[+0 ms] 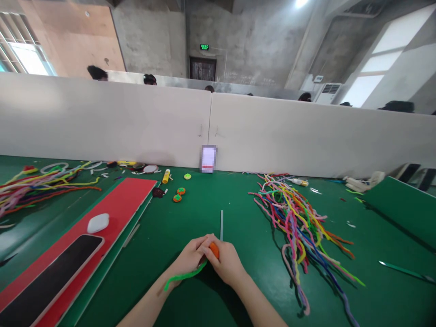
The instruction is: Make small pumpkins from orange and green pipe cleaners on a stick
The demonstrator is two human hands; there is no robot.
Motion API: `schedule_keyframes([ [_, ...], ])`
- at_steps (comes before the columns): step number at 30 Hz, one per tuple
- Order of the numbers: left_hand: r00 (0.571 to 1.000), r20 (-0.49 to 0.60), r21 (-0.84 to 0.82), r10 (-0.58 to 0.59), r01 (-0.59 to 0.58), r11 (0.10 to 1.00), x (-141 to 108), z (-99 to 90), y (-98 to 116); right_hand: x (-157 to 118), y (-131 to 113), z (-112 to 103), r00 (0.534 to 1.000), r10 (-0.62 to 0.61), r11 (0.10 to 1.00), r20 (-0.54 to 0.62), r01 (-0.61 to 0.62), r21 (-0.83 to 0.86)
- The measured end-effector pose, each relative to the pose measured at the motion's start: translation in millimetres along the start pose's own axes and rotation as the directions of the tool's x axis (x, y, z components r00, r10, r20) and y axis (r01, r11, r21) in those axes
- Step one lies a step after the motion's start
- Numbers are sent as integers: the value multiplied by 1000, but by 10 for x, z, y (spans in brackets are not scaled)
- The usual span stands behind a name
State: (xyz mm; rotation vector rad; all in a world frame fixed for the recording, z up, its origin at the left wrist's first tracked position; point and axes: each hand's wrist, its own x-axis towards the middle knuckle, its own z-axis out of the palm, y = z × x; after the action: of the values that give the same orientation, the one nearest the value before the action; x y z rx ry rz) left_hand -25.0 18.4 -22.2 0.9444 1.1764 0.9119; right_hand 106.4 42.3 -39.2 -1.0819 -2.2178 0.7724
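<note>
My left hand (194, 255) and my right hand (227, 259) meet low in the middle of the view, both closed, fingers touching. A small orange fuzzy piece (214, 250) shows between the thumb and fingers of my right hand. From under my left hand a green pipe cleaner (186, 275) trails down across the left wrist. My fingers hide how the two join. A thin grey stick (221, 225) lies on the table just beyond my hands. Farther off sit two small orange rounds with green tops, one round (180, 191) behind the other, and a yellow-green round (187, 176).
Loose pipe cleaners (296, 222) spread at right, with another bunch (37, 186) far left. A phone (51, 281) and a white earbud case (98, 223) rest on a red box (131, 195). A glue stick (166, 176), a propped phone (209, 159) and a pen-like tool (403, 270) lie about.
</note>
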Motion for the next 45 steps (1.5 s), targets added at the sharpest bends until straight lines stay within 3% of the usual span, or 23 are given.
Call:
schedule_keyframes([
  [4,989,-143,21,46,-44,999,69,5,-63,38,14,7,991,58,993,-120,-45,111],
  [8,994,-69,180,91,-77,981,111,-2,-99,87,115,34,936,239,946,-258,-164,280],
  [11,983,5,232,182,-178,956,79,24,-86,111,186,58,913,295,908,-283,-176,379],
  [15,975,-24,248,223,-210,946,48,51,-72,126,207,100,910,352,813,-218,-182,553],
  [20,954,-136,372,266,-199,906,100,-34,-113,163,184,144,903,428,580,-30,-249,776],
  [26,950,-175,434,258,-160,886,89,-42,-105,203,197,100,901,434,407,-7,-189,894],
  [34,939,-209,450,274,-156,879,39,20,-26,222,180,41,908,403,484,-116,-104,869],
  [42,880,-66,692,470,-299,657,-89,151,-49,237,183,-15,906,394,485,-155,-61,872],
  [45,868,-68,704,492,-308,640,-109,139,-44,218,170,-31,919,383,446,-89,-99,889],
])
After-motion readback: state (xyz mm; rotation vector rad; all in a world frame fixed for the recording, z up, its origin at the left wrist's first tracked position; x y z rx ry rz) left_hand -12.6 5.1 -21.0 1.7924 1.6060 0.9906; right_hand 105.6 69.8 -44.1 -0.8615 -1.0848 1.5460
